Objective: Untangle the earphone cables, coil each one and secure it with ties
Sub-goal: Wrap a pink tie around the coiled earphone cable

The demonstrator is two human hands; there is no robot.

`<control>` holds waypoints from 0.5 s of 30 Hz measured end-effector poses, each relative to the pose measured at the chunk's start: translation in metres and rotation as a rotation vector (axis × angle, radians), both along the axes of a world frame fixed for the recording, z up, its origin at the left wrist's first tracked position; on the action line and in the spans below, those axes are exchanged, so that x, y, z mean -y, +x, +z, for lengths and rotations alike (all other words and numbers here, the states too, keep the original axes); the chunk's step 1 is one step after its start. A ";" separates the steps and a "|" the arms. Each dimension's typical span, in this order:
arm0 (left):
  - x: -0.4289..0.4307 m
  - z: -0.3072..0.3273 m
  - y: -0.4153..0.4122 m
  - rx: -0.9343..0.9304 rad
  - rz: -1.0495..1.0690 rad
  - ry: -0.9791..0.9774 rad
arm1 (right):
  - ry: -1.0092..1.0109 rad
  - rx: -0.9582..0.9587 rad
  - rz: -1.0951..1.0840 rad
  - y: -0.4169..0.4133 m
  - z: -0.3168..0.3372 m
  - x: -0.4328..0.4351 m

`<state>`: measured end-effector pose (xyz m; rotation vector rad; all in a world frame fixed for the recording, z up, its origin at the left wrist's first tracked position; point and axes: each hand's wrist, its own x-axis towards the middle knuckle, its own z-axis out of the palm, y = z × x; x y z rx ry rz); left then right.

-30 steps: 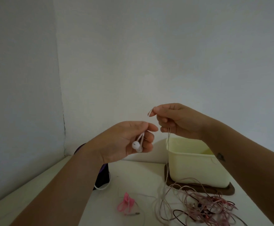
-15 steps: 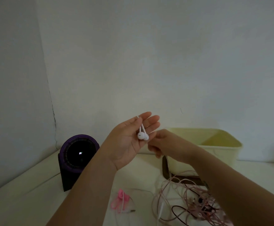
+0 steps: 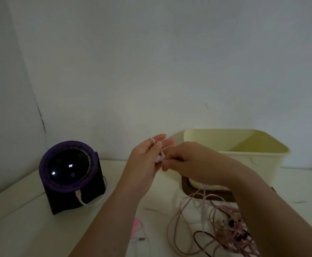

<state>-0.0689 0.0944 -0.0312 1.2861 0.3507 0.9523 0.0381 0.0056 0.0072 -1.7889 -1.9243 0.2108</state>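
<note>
My left hand [image 3: 144, 160] is raised palm-up over the table, with two white earbuds [image 3: 159, 158] lying against its palm and the thin white cable [image 3: 167, 146] looped around its fingers. My right hand [image 3: 190, 162] sits just right of it, fingers pinched on that cable. The cable hangs down from my right hand to a tangle of pink, white and dark earphone cables [image 3: 221, 227] on the table at lower right. A pink coiled bundle [image 3: 135, 226] with a jack plug lies near the front, partly behind my left forearm.
A cream plastic tub [image 3: 262, 164] stands on a dark tray [image 3: 185, 188] at the back right. A purple and black round device [image 3: 70, 173] with a lit display stands at the left, a white cable [image 3: 81, 200] hanging from it. Walls close the back and left.
The view has dropped toward the table. My right hand came down from above to beside my left palm, and the cable now wraps around my left fingers.
</note>
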 end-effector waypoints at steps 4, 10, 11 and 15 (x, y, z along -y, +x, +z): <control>-0.003 -0.011 0.012 -0.114 0.044 0.110 | 0.057 -0.044 -0.035 0.009 -0.003 -0.001; 0.001 -0.009 0.016 -0.144 -0.167 0.092 | 0.202 -0.129 -0.118 0.025 0.000 0.001; 0.002 -0.009 0.015 -0.156 -0.201 0.091 | 0.214 -0.148 -0.117 0.026 0.002 0.003; 0.004 -0.007 0.012 -0.206 -0.280 0.145 | 0.228 -0.161 -0.098 0.032 0.005 0.011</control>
